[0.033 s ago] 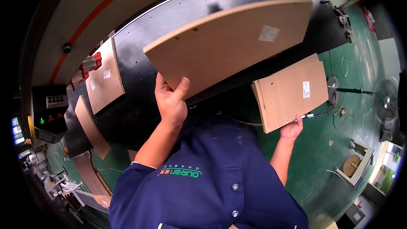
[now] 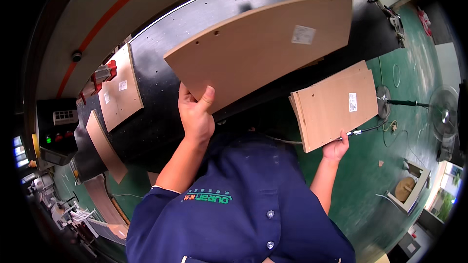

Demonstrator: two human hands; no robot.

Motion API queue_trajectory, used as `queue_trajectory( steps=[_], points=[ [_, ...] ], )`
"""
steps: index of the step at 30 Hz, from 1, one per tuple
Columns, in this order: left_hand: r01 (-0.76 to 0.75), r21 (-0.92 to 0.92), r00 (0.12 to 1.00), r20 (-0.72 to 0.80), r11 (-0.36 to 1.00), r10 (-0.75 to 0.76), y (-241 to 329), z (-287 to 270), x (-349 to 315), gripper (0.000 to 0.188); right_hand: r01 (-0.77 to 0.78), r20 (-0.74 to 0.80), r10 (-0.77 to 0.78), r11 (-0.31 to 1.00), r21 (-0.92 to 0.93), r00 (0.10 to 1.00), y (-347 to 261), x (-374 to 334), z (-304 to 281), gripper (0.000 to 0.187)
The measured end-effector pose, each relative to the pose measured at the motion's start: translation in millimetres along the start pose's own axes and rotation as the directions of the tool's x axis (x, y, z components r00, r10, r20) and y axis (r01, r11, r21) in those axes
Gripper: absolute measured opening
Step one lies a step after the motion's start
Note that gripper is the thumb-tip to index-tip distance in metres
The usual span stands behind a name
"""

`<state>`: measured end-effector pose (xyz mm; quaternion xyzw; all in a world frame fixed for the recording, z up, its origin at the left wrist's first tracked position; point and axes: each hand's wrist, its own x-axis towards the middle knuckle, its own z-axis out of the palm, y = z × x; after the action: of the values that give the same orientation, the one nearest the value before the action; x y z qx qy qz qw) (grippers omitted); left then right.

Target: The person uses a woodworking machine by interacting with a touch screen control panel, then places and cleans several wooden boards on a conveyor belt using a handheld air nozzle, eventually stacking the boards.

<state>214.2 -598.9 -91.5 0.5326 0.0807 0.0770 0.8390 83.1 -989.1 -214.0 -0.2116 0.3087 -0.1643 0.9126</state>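
Note:
My left hand (image 2: 196,117) grips the lower left edge of a large wooden panel (image 2: 263,51), thumb on the near face and fingers behind it. The panel is tilted up over the black worktable (image 2: 151,85); it has a curved top edge, small drilled holes and a white label. At the right, my right hand (image 2: 334,150) is closed round an air-hose tool (image 2: 352,133) with a metal fitting, its front hidden behind a stack of wooden panels (image 2: 331,109). The hand is just below the stack's near edge; whether it touches cannot be told.
More panels (image 2: 122,102) lie on the table's left, beside a red-and-grey clamp (image 2: 105,72). A control box (image 2: 57,126) with a green light stands at far left. An overhead beam (image 2: 112,12) crosses the top. A fan (image 2: 442,114) stands right on the green floor.
The large panel has tilted and shifted slightly to the left and up at its right end, with my left hand still on it. My right hand has hardly moved.

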Motion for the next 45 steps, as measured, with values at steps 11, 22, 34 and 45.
queue_trajectory(
  steps=[11, 22, 34, 45],
  points=[
    [0.353, -0.286, 0.902, -0.150, 0.891, -0.405, -75.3, -47.2, 21.0, 0.051, -0.019, 0.130, 0.019, 1.000, 0.004, 0.991, 0.1, -3.8, 8.8, 0.063],
    [0.458, -0.100, 0.877, -0.113, 0.884, -0.467, -103.4, -50.3, 16.3, 0.052, -0.092, 0.213, 0.100, 0.995, -0.048, 0.972, 48.6, 4.8, 75.7, 0.062],
    [0.556, 0.143, 0.830, -0.150, 0.819, -0.537, -107.2, -62.0, 25.9, 0.063, -0.302, 0.121, 0.318, 0.944, -0.134, 0.940, 127.2, 37.5, 105.8, 0.044],
    [0.551, 0.007, 0.833, 0.059, 0.834, -0.551, -86.3, -53.9, 38.3, 0.046, -0.210, -0.016, 0.223, 0.892, -0.400, 0.975, 154.1, 27.9, 136.6, 0.025]
  ],
)
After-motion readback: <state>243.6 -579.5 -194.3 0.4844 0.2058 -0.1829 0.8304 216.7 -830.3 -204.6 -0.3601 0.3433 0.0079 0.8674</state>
